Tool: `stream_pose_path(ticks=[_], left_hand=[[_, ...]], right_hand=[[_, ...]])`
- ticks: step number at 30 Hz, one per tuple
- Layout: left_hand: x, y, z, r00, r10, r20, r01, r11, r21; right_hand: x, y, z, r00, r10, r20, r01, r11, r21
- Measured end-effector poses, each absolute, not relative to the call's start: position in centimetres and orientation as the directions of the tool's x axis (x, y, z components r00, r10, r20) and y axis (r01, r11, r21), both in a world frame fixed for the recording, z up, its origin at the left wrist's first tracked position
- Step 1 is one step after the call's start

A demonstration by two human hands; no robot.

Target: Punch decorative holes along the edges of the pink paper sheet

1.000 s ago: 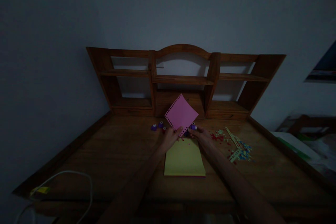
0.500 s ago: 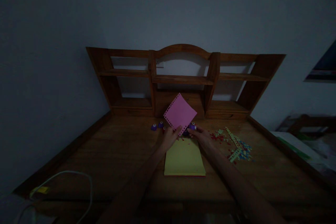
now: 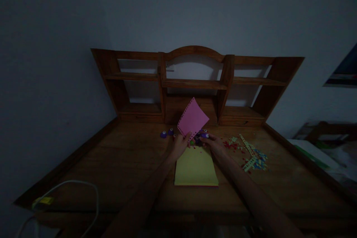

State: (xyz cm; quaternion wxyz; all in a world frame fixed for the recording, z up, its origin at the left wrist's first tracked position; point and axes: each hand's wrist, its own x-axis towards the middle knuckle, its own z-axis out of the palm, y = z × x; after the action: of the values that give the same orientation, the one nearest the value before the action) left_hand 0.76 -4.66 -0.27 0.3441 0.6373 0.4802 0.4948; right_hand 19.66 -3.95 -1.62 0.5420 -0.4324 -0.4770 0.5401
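The left hand (image 3: 180, 148) pinches a sheet of pink paper (image 3: 193, 119) near its low corner, with the thumb on the front. The pink paper is held up at a slant over the far end of a yellow paper pad (image 3: 196, 167), with one corner pointing up. Little holes run in a row along its upper left edge, and more show lower down. The right hand (image 3: 214, 143) has its thumb and fingers closed around a purple paper punch (image 3: 206, 135), just right of the paper's low part. Between the hands are some dark things and a small green thing (image 3: 192, 142), too dim to tell more.

Past the left hand sit two more purple punches (image 3: 167, 133), with a red one (image 3: 175, 136) close to the fingers. To the right of the right hand lie red paper bits (image 3: 231, 145), blue paper bits (image 3: 260, 160) and pale yellow strips (image 3: 247, 145) full of holes. All this is on a brown wooden desk (image 3: 125, 163). A wooden shelf (image 3: 193, 83) stands at the back. A white cord (image 3: 69, 182) loops at the near left corner, by something yellow (image 3: 46, 200).
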Motion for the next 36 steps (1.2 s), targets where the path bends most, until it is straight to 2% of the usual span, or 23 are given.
stream_pose_path(ticks=[12,23,36], left_hand=[[0.5,-3.3,-2.1,0.054,0.952,0.302,0.299,-0.304,0.905],[0.7,-4.0,-1.0,0.059,0.947,0.316,0.240,-0.321,0.916],[0.5,-4.1,-0.9,0.064,0.948,0.312,0.260,-0.318,0.912]], right_hand=[[19.0,-3.8,-1.3,-0.086,0.994,0.066,-0.240,0.043,-0.970],[19.1,-3.8,-1.4,-0.133,0.989,0.066,-0.263,0.029,-0.964],[18.8,-4.4,-0.6,-0.131,0.990,0.048,-0.296,0.007,-0.955]])
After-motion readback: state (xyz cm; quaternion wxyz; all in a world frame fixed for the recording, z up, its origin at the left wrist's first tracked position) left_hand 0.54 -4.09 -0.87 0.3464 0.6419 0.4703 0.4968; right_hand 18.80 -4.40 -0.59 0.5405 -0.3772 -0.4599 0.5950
